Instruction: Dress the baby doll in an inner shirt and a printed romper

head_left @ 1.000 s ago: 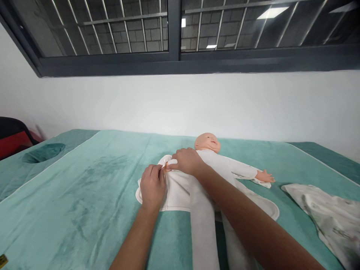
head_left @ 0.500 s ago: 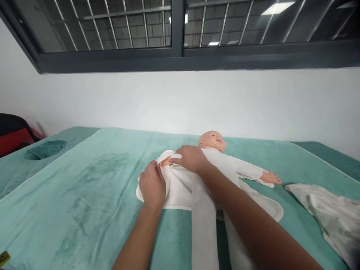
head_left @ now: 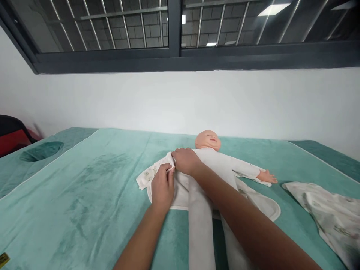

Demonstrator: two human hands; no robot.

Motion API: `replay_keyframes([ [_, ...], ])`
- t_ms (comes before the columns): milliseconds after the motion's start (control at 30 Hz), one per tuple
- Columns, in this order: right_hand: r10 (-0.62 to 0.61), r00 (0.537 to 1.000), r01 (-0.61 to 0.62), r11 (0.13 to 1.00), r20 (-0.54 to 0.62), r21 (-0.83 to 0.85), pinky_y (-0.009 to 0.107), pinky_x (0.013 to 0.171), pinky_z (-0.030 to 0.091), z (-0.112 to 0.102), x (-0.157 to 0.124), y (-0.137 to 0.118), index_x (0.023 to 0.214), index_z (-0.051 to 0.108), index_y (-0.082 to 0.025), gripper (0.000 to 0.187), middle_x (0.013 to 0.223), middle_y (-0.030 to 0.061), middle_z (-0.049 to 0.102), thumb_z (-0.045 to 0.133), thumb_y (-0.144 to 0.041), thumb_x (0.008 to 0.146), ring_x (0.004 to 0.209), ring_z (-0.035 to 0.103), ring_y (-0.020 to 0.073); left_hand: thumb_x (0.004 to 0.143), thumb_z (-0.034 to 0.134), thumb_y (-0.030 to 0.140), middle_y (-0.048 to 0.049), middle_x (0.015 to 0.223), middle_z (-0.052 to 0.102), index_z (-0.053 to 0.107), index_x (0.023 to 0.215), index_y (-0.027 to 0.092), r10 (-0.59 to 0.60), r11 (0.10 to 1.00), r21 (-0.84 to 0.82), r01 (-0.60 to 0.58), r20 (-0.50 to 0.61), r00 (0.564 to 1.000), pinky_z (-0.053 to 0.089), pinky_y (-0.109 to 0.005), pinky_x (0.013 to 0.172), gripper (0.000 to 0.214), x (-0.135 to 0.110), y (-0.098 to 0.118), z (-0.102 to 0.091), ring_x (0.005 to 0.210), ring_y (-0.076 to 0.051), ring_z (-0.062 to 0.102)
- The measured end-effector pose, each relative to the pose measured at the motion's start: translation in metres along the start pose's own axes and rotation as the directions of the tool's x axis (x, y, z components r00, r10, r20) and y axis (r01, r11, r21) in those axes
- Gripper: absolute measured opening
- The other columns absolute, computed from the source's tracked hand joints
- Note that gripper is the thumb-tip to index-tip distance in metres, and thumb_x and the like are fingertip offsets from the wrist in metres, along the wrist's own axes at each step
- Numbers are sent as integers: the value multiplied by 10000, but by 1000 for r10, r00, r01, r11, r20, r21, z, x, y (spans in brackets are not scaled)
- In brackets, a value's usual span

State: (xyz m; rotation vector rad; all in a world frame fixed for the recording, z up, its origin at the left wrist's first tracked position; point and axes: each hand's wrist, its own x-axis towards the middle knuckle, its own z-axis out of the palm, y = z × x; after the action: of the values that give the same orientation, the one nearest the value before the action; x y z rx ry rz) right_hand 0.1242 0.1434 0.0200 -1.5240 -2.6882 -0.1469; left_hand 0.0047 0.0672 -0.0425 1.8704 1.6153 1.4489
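A baby doll (head_left: 207, 140) lies on its back on the green-covered bed, its head toward the wall. Its body and legs are white. A white baby shirt (head_left: 181, 191) lies open under it, and one printed sleeve (head_left: 149, 175) stretches out to the left. My left hand (head_left: 163, 184) pinches the edge of the shirt near that sleeve's shoulder end. Close beside it, my right hand (head_left: 185, 160) is closed on the shirt at the doll's shoulder. The doll's arm on this side is hidden; the other arm (head_left: 266, 176) reaches right with its hand bare.
A crumpled printed white garment (head_left: 332, 213) lies at the right. The green bed cover (head_left: 84, 195) has a round hollow (head_left: 42, 151) at far left. Behind is a white wall below a dark-framed window (head_left: 174, 52). A red and black object (head_left: 14, 135) stands at the left edge.
The printed sleeve now extends to the left, where plain white cloth and a bit of the doll's arm showed before. My left hand has moved slightly right, closer to my right hand.
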Motion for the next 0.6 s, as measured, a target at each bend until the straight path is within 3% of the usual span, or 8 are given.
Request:
replay_keyframes([
  [133, 44, 997, -42, 998, -57, 39, 397, 884, 380, -1, -6, 7, 1050, 625, -175, 346, 1039, 119, 660, 614, -415, 801, 1005, 574, 280, 964, 379, 376, -53, 1006, 657, 510, 991, 217, -130, 989, -78, 128, -18, 991, 451, -311, 758, 208, 4, 2, -2, 895, -198, 621],
  [233, 118, 982, -75, 960, -148, 270, 357, 900, 389, -12, -17, 15, 1105, 613, -217, 337, 1118, 75, 658, 582, -408, 829, 1045, 573, 243, 965, 365, 400, -26, 935, 625, 467, 955, 225, -228, 960, -174, 220, -22, 974, 440, -292, 736, 203, 7, 4, -3, 857, -186, 597],
  [300, 255, 935, -128, 891, -246, 436, 311, 862, 409, -22, -33, 26, 1095, 615, -252, 276, 1147, 37, 660, 487, -390, 893, 1035, 585, 203, 960, 371, 422, 17, 792, 558, 456, 932, 231, -283, 934, -227, 276, 1, 959, 425, -271, 689, 211, 8, 6, -5, 736, -162, 550],
  [367, 472, 831, -290, 820, -295, 494, 307, 786, 422, -30, -57, 46, 986, 646, -254, 316, 1067, 40, 685, 380, -419, 939, 962, 605, 205, 950, 388, 443, 43, 714, 482, 455, 914, 231, -339, 905, -269, 330, 11, 941, 409, -257, 659, 226, 7, 8, -7, 655, -141, 487],
  [433, 676, 698, -543, 714, -234, 441, 334, 689, 408, -32, -84, 73, 819, 663, -233, 476, 900, 82, 698, 288, -494, 952, 834, 615, 241, 939, 408, 455, 52, 693, 445, 457, 907, 228, -384, 879, -302, 369, 9, 923, 402, -249, 648, 234, 5, 10, -7, 628, -130, 449],
  [467, 740, 654, -645, 654, -157, 394, 347, 660, 399, -29, -98, 87, 740, 660, -227, 547, 834, 105, 692, 267, -549, 942, 792, 614, 261, 935, 418, 454, 53, 694, 437, 458, 905, 227, -395, 872, -314, 376, 4, 919, 401, -246, 649, 232, 5, 11, -7, 628, -127, 441],
  [533, 753, 656, -717, 607, 40, 343, 358, 644, 400, -20, -120, 110, 619, 639, -225, 628, 747, 133, 678, 250, -612, 925, 743, 619, 276, 931, 429, 438, 49, 717, 442, 460, 904, 225, -383, 876, -324, 358, -15, 924, 402, -243, 663, 216, 4, 15, -4, 649, -126, 442],
  [600, 705, 699, -693, 629, 117, 353, 364, 655, 417, -8, -135, 125, 579, 631, -229, 629, 670, 138, 662, 295, -653, 900, 715, 630, 283, 935, 422, 421, 41, 744, 455, 460, 905, 224, -345, 891, -320, 323, -15, 938, 404, -244, 677, 204, 5, 21, 0, 675, -129, 452],
])
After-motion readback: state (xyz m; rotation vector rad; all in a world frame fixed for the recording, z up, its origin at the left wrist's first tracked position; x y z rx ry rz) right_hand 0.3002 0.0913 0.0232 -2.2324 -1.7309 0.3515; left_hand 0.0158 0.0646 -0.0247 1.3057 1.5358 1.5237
